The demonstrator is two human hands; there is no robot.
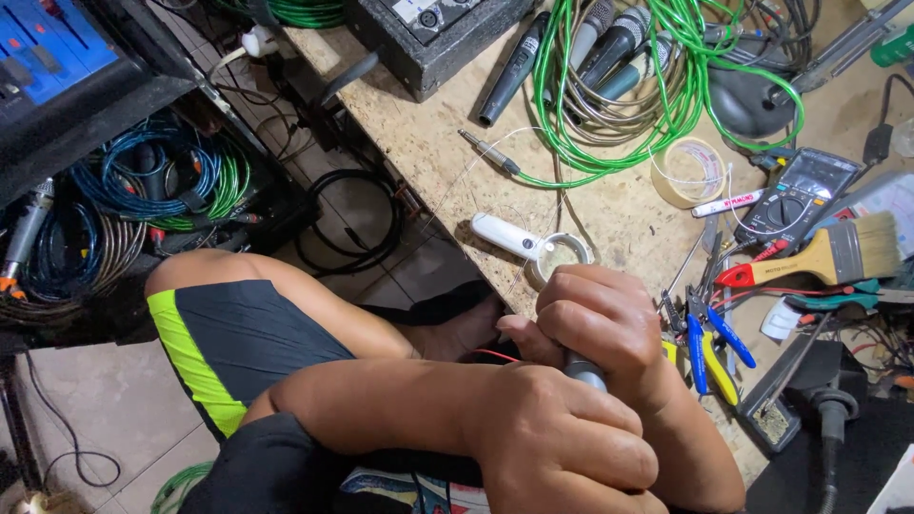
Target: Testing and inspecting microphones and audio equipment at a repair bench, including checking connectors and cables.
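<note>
Workbench of bare chipboard (428, 133), seen from above, its edge running diagonally from far left to near right. Both hands meet at the near edge of the bench: the left hand (562, 443), nearer the camera, is wrapped shut around a grey cylindrical handle (583, 369), of which only a short stretch shows between the 2 fists; the right hand (600, 319), just beyond, is curled closed over the upper end of the same piece, hiding its tip. A thin red wire (495, 355) runs out to the left from under the right hand. Touching the far side of the right hand lies a white-handled magnifying glass (533, 246). To the right: pliers with blue and yellow grips (709, 347), a paintbrush with red-tipped wooden handle (828, 257), a dark multimeter (798, 195), a roll of clear tape (689, 171). Far centre: coiled green cable (609, 95) with 1 jack plug (490, 152) lying loose, several microphones (609, 43) resting on the coil. Left, below the bench: a bin of blue and green coiled cables (162, 181). Near left: the person's knee in black shorts with a yellow-green stripe (190, 357).
</note>
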